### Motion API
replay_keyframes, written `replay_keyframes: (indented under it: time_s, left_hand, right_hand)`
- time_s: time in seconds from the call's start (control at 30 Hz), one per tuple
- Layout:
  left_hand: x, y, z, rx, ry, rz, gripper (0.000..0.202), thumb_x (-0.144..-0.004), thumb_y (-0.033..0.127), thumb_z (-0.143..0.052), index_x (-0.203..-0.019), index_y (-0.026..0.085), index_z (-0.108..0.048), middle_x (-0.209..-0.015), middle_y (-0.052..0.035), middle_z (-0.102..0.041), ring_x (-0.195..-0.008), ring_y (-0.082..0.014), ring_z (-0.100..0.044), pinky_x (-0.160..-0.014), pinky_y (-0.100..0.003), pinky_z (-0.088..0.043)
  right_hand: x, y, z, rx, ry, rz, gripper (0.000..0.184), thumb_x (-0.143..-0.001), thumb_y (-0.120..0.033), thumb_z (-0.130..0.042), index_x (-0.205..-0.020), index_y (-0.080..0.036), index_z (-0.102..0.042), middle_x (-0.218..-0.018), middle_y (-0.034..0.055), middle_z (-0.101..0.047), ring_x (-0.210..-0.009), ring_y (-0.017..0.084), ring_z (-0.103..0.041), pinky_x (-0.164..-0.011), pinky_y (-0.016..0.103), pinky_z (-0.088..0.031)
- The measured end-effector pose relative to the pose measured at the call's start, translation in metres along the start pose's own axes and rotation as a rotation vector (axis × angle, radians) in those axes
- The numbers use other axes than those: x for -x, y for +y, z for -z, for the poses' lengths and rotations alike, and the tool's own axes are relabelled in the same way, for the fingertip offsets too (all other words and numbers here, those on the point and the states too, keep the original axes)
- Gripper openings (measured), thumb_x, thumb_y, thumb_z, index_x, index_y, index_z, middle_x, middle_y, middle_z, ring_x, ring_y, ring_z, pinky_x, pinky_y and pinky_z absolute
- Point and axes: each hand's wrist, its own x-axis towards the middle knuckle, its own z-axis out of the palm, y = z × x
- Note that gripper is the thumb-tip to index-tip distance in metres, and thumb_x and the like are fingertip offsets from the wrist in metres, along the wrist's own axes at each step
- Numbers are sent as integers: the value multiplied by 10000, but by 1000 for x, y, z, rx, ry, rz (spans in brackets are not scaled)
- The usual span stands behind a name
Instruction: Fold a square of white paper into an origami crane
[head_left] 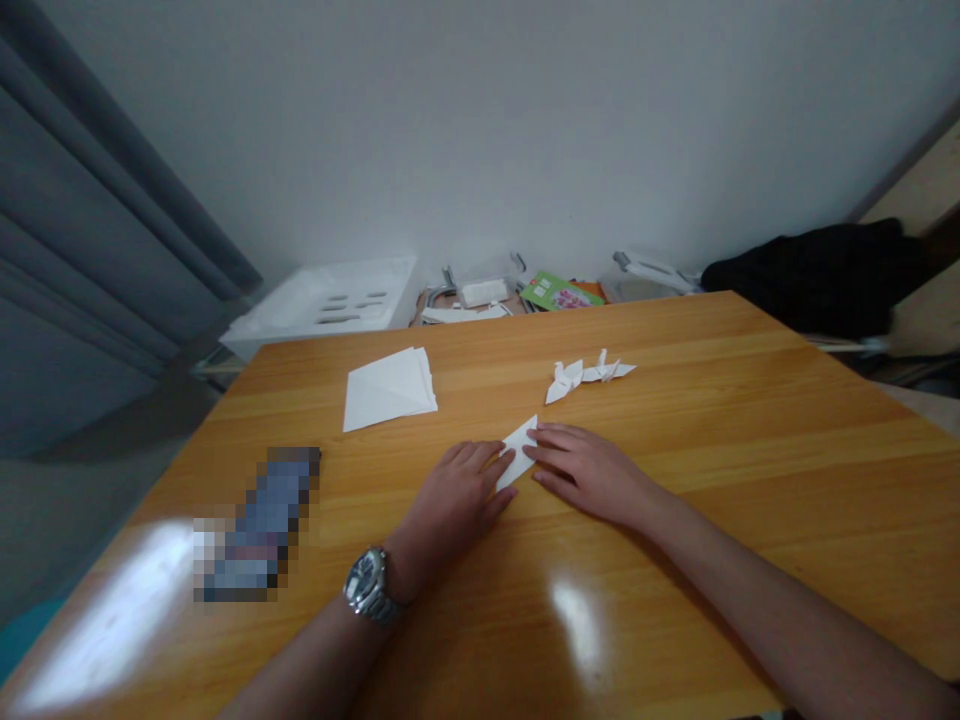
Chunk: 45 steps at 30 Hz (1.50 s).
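Note:
A small folded piece of white paper (517,456) lies on the wooden table, with a pointed corner facing away from me. My left hand (466,490), wearing a metal wristwatch (369,585), rests its fingertips on the paper's left side, its thumb apart near the lower corner. From the right, my right hand (589,470) touches the paper's edge with outstretched, slightly spread fingers. Both hands lie flat rather than closed around it. Beyond my right hand stand two folded paper birds (566,380), close together. A stack of white paper sheets (390,388) sits farther back on the left.
The wooden table (750,420) reaches to a white foam tray (337,290) and a green booklet (559,291) behind its far edge. A pixelated, phone-like object (262,525) lies at left. Black cloth (810,280) is at the back right, a grey curtain (90,200) at left.

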Motion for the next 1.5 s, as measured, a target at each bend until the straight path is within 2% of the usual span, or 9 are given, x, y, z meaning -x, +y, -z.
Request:
replay_keyframes:
  time_s: [0.13,0.27,0.37,0.5,0.73,1.03,1.3,1.5]
  left_hand:
    - [0,1,-4,-38,11,46,403,-988,327,-542,-1376,219,-557,-1380,-107,-582,-1227,-272,-552,-1082,-451,-443]
    - [-1,-8,-9,-51,20,44,380,-1011,229,-480,-1381,259,-563,-1398,-117,-567,-1261,-259,-543,-1071,-454,-456]
    - [-1,-13,-9,-57,21,42,408,-1001,202,-491,-1397,277,-556,-1404,-131,-559,-1280,-266,-535,-1065,-465,-461]
    - [-1,-13,-7,-64,23,36,416,-989,177,-505,-1391,268,-564,-1414,-130,-552,-1285,-263,-535,-1074,-451,-460]
    - [-3,-11,-6,-38,15,20,429,-968,133,-525,-1382,237,-563,-1426,-116,-558,-1295,-255,-532,-1096,-445,-449]
    - [-8,-2,-3,46,52,-36,270,-1023,231,-475,-1224,155,-639,-1239,-92,-691,-1123,-226,-633,-1016,-386,-491]
    - [-12,-1,-8,68,103,-12,199,-998,317,-570,-1137,219,-676,-1183,-39,-729,-1049,-215,-674,-919,-389,-491]
    - [-13,1,-9,69,110,10,182,-1008,310,-553,-1098,241,-697,-1171,-12,-730,-1037,-211,-671,-895,-382,-480]
  right_hand:
    - [-1,-3,3,28,-15,-4,280,-1005,-325,-543,-1184,-198,-716,-1235,132,-704,-1177,286,-644,-1018,477,-526]
    - [0,0,3,-1,25,-21,257,-1010,-311,-536,-1108,-207,-749,-1118,117,-742,-1082,265,-677,-958,455,-551]
    - [0,3,1,-38,82,-15,267,-1009,-284,-538,-1184,-216,-729,-1192,117,-727,-1116,262,-669,-977,461,-550]
    - [0,5,-5,-99,41,44,339,-1003,-233,-539,-1322,-212,-651,-1322,116,-675,-1232,252,-627,-1067,450,-517]
    - [-1,6,-12,-83,-6,43,299,-997,-227,-547,-1253,-166,-690,-1306,133,-683,-1205,261,-646,-1062,443,-525]
    - [-5,5,-11,-106,33,41,229,-989,-204,-563,-1136,-176,-736,-1205,121,-715,-1128,251,-660,-993,417,-549]
    - [-6,7,-16,-155,63,33,150,-965,-206,-618,-1037,-194,-749,-1130,91,-747,-1051,236,-686,-949,404,-553]
    - [-5,7,-14,-169,65,22,154,-961,-241,-634,-1065,-209,-743,-1160,84,-741,-1074,247,-675,-947,414,-549]
